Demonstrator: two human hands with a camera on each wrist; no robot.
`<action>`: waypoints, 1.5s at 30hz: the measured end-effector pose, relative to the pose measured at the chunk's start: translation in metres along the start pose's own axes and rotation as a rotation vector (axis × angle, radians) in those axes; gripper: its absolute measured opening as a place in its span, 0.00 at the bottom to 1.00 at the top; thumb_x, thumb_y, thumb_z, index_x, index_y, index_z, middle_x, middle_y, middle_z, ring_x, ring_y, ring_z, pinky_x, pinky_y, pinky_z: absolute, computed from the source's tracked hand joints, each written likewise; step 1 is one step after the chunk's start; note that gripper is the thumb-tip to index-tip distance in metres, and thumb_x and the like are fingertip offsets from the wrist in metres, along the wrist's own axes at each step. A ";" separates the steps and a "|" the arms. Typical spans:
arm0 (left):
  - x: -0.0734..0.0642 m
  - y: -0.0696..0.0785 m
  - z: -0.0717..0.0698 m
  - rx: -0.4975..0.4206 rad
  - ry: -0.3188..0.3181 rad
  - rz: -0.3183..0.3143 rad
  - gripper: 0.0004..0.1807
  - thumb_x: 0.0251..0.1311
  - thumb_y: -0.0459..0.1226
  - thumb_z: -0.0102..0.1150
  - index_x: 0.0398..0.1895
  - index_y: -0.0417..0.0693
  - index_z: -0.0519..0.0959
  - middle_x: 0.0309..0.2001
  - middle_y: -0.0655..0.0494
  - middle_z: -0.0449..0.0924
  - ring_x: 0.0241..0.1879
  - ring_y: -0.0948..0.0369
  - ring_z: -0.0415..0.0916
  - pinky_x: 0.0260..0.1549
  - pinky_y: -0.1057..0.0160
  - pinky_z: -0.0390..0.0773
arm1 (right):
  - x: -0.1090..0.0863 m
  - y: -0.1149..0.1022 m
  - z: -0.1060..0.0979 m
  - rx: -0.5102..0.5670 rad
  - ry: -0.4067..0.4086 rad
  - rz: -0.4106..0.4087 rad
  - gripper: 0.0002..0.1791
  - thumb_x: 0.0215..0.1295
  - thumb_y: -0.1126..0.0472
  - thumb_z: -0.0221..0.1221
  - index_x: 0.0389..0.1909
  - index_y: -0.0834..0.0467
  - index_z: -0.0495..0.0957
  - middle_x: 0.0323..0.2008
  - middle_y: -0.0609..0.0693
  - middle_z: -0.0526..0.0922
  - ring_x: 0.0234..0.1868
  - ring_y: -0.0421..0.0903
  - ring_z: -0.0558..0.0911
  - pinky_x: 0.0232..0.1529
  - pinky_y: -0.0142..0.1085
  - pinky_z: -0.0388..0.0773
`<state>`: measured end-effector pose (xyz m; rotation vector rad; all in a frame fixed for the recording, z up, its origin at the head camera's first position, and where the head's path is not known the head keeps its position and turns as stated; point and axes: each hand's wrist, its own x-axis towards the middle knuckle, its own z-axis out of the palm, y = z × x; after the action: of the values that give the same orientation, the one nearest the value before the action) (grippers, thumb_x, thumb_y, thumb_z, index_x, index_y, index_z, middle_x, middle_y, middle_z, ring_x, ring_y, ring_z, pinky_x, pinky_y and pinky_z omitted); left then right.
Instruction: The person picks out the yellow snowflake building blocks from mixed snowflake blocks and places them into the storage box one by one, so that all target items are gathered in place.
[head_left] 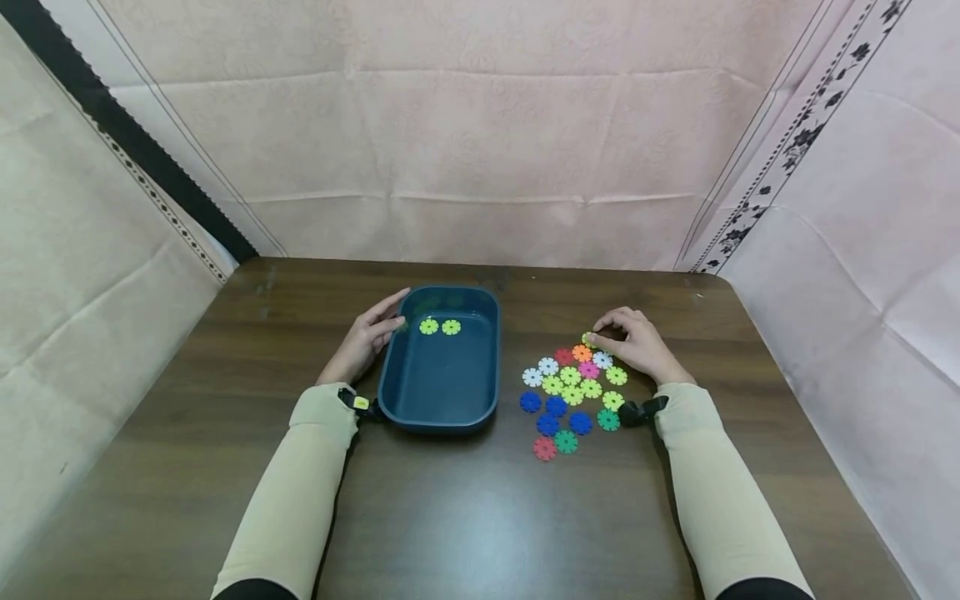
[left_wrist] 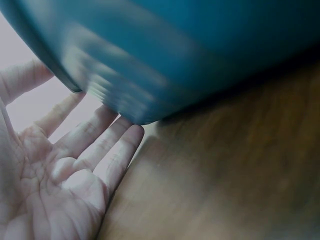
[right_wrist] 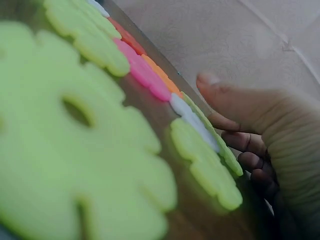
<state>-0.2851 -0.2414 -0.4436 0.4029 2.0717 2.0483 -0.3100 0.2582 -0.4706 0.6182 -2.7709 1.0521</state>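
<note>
High, forward-down head view; low, close wrist views: tray [head_left: 438, 387] in common left, discs [head_left: 572, 395] right.

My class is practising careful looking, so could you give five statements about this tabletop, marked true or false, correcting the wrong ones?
1. Two yellow-green discs lie inside the blue tray. True.
2. The left hand is at the tray's right side. False: it is at the left side.
3. The orange disc lies nearer the right hand than the left. True.
4. The dark blue discs are in the tray. False: they lie on the table.
5. A lid covers the tray. False: its top is open.
</note>
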 end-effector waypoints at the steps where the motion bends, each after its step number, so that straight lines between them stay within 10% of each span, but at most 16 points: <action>1: -0.002 0.003 0.001 -0.002 -0.001 -0.004 0.31 0.76 0.37 0.50 0.80 0.52 0.57 0.79 0.54 0.50 0.75 0.55 0.55 0.61 0.60 0.71 | 0.000 0.000 0.000 -0.001 -0.004 0.001 0.14 0.65 0.47 0.67 0.43 0.51 0.83 0.48 0.51 0.78 0.46 0.50 0.69 0.45 0.46 0.66; 21: 0.000 -0.005 -0.005 0.014 0.025 0.005 0.31 0.76 0.38 0.50 0.80 0.55 0.58 0.80 0.55 0.48 0.75 0.55 0.52 0.56 0.67 0.69 | 0.005 -0.008 0.001 -0.027 -0.018 -0.013 0.16 0.63 0.47 0.69 0.41 0.54 0.80 0.50 0.53 0.75 0.52 0.54 0.67 0.48 0.48 0.64; 29: -0.010 0.011 0.002 0.011 0.013 -0.018 0.31 0.76 0.38 0.50 0.80 0.53 0.57 0.80 0.56 0.47 0.77 0.58 0.49 0.66 0.58 0.65 | 0.003 -0.010 0.001 0.125 0.034 0.109 0.16 0.66 0.48 0.66 0.45 0.53 0.77 0.39 0.51 0.80 0.38 0.50 0.75 0.40 0.43 0.71; 45: 0.003 -0.014 -0.006 -0.041 -0.016 0.035 0.32 0.75 0.39 0.51 0.80 0.58 0.58 0.80 0.61 0.48 0.77 0.57 0.47 0.71 0.47 0.55 | 0.004 -0.014 -0.006 0.186 0.118 0.124 0.14 0.71 0.48 0.61 0.47 0.54 0.82 0.38 0.50 0.87 0.40 0.46 0.80 0.43 0.40 0.73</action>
<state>-0.2909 -0.2464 -0.4569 0.4503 2.0240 2.0971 -0.3081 0.2512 -0.4568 0.3931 -2.6585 1.3374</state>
